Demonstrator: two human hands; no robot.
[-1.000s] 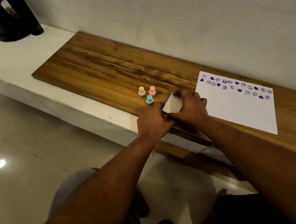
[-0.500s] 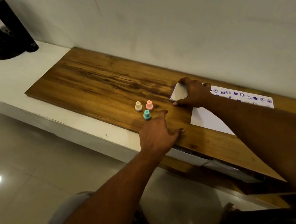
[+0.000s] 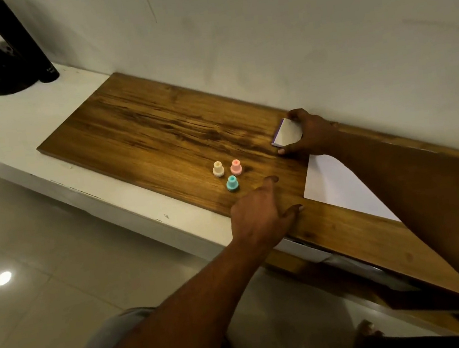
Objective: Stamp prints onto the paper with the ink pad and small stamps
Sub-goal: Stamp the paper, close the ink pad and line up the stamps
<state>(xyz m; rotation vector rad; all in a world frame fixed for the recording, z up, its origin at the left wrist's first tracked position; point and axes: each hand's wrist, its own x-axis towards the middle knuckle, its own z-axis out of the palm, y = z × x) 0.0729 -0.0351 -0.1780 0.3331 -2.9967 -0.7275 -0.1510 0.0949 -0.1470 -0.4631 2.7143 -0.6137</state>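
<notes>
Three small stamps stand on the wooden board: a cream stamp, a pink stamp and a teal stamp. My left hand rests open on the board just right of the teal stamp, fingers spread, holding nothing. My right hand grips the white ink pad, with a purple edge, near the wall beyond the paper. The white paper lies to the right; my right forearm hides its stamped rows.
A dark lamp base and a black cylinder stand at the far left on the white ledge. The wall runs along the board's back edge. Tiled floor lies below.
My right hand has carried the ink pad from the front edge back toward the wall. My left hand let go of it and settled on the board near the teal stamp.
</notes>
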